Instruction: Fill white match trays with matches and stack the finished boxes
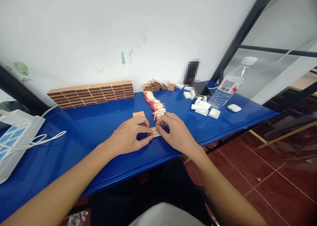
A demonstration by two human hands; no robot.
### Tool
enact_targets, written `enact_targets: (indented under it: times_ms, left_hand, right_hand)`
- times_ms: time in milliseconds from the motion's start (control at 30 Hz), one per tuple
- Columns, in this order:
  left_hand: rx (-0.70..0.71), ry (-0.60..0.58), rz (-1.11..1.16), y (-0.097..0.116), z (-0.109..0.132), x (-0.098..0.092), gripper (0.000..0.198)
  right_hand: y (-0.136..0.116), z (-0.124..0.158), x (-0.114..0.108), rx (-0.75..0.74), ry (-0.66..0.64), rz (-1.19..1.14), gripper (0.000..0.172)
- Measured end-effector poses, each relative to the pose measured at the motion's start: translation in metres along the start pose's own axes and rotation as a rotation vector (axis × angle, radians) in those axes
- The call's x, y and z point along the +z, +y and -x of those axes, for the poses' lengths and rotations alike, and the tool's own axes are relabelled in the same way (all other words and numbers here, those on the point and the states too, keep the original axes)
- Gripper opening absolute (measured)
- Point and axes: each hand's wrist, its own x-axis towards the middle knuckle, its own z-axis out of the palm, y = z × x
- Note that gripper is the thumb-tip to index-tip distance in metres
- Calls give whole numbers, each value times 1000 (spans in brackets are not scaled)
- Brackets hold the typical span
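Note:
My left hand (130, 135) and my right hand (174, 132) meet over the blue table (81, 127), fingers pinched together around a small bundle of matchsticks (155, 131). Just behind them lies a long pile of red-tipped matchsticks (155, 104). A single brown matchbox sleeve (138, 114) lies flat close to my left hand's knuckles.
Brown matchboxes (91, 94) are stacked in a long row against the wall, with a few loose ones (155, 85) to their right. White inner trays (203, 107), a tipped plastic water bottle (226, 90), a white earbud case (234, 108) and a white paper bag (15, 137) also sit here.

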Motion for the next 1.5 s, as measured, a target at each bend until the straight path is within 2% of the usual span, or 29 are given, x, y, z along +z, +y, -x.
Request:
enact_targets:
  times_ms: [133,300,567,733,800,833,900,967,1067,1167,1333,1500]
  left_hand:
    - [7,0,4,-1,0,1,14]
    - [12,6,6,-3,2,3,14]
    - [23,8,3,-4,1,3,14]
    - [18,16,18,-4,0,4,13]
    - [10,46,17,-3,0,4,17]
    - [3,77,3,-4,0,4,21]
    - [-25,157,-51,-7,-1,3,29]
    - [-83,214,-130,-14,-2,2,36]
    - [-207,172,-257,-28,-2,1,52]
    - [-293,118,-302,-38,0,1,47]
    - [-323,83,-288,-39,0,0,32]
    - [-288,160,-83,-37,-1,-4,42]
  right_hand:
    - [0,0,-3,54,-31,-74,12]
    - [3,1,-8,50,-59,-68,10]
    - [6,1,-8,-42,-124,-75,15]
    - [6,0,-14,-56,-80,-105,13]
    - [6,1,-18,-62,-92,-121,8]
    - [6,2,-20,-68,-117,-132,10]
    - [8,4,-22,-75,-182,-144,29]
    - [9,6,-22,-69,-234,-132,38]
    - [10,6,-21,-51,-250,-109,28]
    - [8,4,-22,-27,-223,-102,17]
    - [9,1,-25,13,-73,-42,21]
    - [18,-1,-22,28,96,39,22]
